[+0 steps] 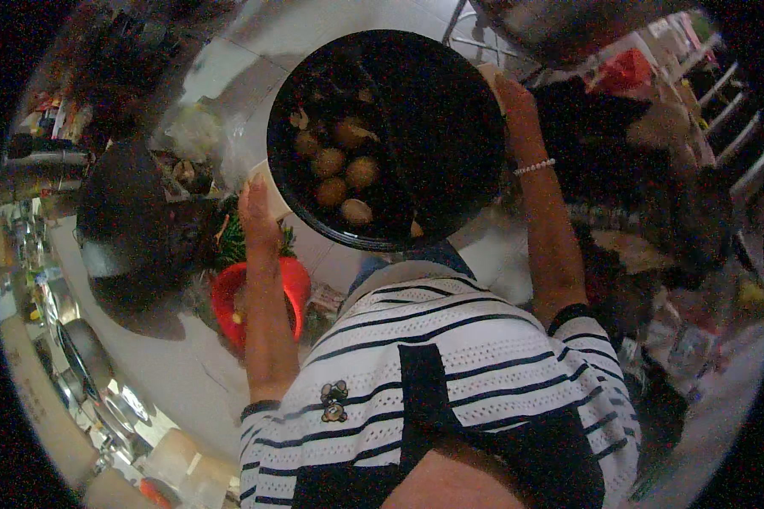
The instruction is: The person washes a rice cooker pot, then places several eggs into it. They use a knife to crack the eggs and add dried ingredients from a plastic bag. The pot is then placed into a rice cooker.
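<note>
A wide round dark pot [445, 146] is held out in front of me between both hands. My left hand [259, 203] grips its pale left handle [279, 194]. At the upper right, my right hand [519, 108] is closed around the other pale handle [489, 75]. Several brown eggs [361, 172] lie in the left half of the pot, with pale broken pieces [299, 118] near them that may be shell. A faint curved line runs down the pot's middle. Its right half is too dark to make out, apart from a small pale piece [416, 227] near the rim.
Below my left forearm is a red plastic basin [298, 286], with green leaves [231, 242] behind it. A counter [165, 445] with metal pans curves along the left. Dark, cluttered furniture [611, 159] stands at the right. Metal legs [455, 22] rise from the tiled floor [242, 54] at the top.
</note>
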### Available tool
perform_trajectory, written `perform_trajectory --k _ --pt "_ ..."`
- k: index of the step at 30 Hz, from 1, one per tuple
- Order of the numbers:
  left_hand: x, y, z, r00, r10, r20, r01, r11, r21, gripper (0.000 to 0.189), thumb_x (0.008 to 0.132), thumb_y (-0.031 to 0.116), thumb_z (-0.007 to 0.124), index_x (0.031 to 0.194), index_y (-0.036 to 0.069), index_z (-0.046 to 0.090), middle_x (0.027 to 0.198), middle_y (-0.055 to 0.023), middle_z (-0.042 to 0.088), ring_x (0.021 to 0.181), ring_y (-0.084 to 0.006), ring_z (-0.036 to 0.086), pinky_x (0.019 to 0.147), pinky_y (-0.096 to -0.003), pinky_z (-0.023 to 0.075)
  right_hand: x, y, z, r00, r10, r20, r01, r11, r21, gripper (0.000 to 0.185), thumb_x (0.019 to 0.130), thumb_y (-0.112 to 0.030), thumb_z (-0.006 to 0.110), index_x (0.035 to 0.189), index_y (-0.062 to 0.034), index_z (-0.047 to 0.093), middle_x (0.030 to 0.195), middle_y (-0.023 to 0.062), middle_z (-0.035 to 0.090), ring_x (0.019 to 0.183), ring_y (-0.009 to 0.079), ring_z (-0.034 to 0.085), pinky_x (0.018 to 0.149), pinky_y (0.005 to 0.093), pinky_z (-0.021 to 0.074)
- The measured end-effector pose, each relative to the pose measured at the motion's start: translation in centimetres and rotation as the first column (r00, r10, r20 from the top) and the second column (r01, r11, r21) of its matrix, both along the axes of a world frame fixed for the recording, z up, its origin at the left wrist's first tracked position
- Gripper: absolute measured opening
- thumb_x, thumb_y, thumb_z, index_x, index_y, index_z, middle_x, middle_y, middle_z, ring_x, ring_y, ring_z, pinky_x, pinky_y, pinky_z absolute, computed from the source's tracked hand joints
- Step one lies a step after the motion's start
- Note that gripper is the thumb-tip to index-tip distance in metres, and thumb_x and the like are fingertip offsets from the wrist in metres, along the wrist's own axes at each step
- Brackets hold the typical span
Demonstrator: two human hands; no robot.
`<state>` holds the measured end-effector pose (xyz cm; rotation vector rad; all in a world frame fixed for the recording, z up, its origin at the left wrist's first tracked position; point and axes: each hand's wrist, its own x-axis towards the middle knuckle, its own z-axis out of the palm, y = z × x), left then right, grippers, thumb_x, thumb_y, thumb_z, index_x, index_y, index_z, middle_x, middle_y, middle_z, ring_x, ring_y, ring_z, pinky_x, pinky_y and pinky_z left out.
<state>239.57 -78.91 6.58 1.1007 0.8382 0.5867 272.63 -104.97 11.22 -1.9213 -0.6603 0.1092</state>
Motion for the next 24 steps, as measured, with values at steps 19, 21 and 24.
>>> perform_trajectory --k 19,21,24 --pt "18.0 9.9 -0.4 0.997 -0.047 -0.057 0.051 0.997 0.060 0.041 0.087 0.032 0.049 0.114 0.001 0.044 0.096 -0.0071 0.056 0.082 -0.0165 0.057 0.069 -0.0282 0.0485 16.2 7.2 -5.8 0.982 -0.076 -0.172 0.078 0.997 0.006 0.034 0.088 -0.032 0.049 0.080 0.0001 0.057 0.073 0.0103 0.051 0.065 0.0206 0.047 0.060 0.0334 0.0378" --pt "20.8 12.6 -0.6 0.984 -0.173 -0.048 0.176 0.983 0.056 0.042 0.087 0.032 0.048 0.115 0.001 0.044 0.096 -0.0073 0.055 0.082 -0.0165 0.057 0.069 -0.0282 0.0482 17.9 8.8 -7.2 0.977 -0.122 -0.175 0.129 0.991 0.027 0.033 0.089 -0.031 0.048 0.083 -0.0003 0.058 0.077 0.0111 0.053 0.069 0.0217 0.050 0.061 0.0339 0.0392" --pt "27.0 16.9 -0.4 0.984 -0.177 0.015 0.178 0.983 -0.047 0.040 0.087 0.032 0.048 0.112 0.001 0.045 0.095 -0.0065 0.056 0.081 -0.0162 0.057 0.068 -0.0274 0.0480 21.5 12.0 -7.5 0.934 -0.196 -0.298 0.212 0.977 0.021 0.031 0.089 -0.030 0.048 0.086 -0.0011 0.058 0.079 0.0118 0.056 0.072 0.0234 0.052 0.063 0.0345 0.0409"
